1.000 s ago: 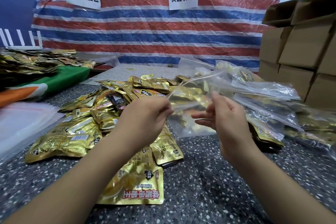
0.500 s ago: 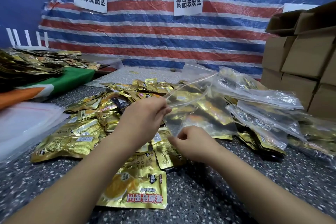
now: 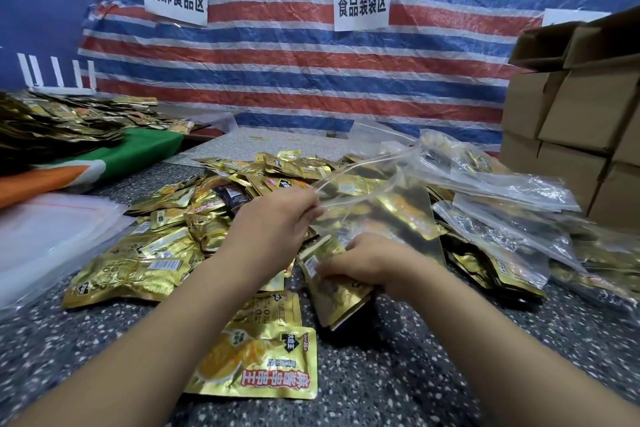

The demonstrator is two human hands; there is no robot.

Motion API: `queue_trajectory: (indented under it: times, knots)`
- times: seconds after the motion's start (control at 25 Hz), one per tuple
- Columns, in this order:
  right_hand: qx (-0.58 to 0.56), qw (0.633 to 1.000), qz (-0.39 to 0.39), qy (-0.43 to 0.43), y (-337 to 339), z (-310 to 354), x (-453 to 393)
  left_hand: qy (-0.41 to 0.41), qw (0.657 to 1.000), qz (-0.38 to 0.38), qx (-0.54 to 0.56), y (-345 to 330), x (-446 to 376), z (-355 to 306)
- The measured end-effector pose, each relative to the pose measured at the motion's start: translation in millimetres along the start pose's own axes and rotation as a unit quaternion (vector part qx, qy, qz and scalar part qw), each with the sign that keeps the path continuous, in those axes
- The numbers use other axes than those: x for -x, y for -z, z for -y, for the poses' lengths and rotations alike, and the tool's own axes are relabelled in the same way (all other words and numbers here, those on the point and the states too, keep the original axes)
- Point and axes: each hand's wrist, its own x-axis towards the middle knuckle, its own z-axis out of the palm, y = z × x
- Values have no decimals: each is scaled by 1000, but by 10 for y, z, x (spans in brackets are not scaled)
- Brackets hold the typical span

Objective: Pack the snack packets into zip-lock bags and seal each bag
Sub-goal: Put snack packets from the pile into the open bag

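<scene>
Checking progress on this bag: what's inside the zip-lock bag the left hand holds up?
Gold snack packets show through the clear zip-lock bag that the left hand pinches by its open mouth. Overlap hides their count.

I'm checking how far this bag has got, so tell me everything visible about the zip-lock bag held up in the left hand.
The zip-lock bag is clear, thin, crinkled plastic with a zip strip along its mouth. The mouth gapes open, not sealed. Gold snack packets show through its wall. The left hand pinches the near end of the mouth and holds it raised, so the bag tilts away over the loose packets, its lower part down among them. The right hand grips a gold packet just below it.
</scene>
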Motion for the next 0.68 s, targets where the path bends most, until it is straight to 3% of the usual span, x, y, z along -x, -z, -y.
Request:
queue_trajectory:
  times: [0.16, 0.32, 0.4, 0.48, 0.68]
  knots:
    - [-29, 992, 114, 53, 339, -163, 149, -8, 1000, 16, 20, 17, -17, 4]
    - [-150, 926, 286, 197, 737, -210, 397, 3, 998, 39, 57, 13, -31, 13]
    - [-213, 903, 256, 272, 878, -97, 474, 5, 997, 51, 51, 6, -36, 4]
    - [-247, 893, 179, 332, 993, 64, 461, -2, 997, 72, 34, 3, -50, -8]
    - [-307, 861, 33, 405, 1060, 353, 317, -3, 997, 64, 35, 21, -11, -50]
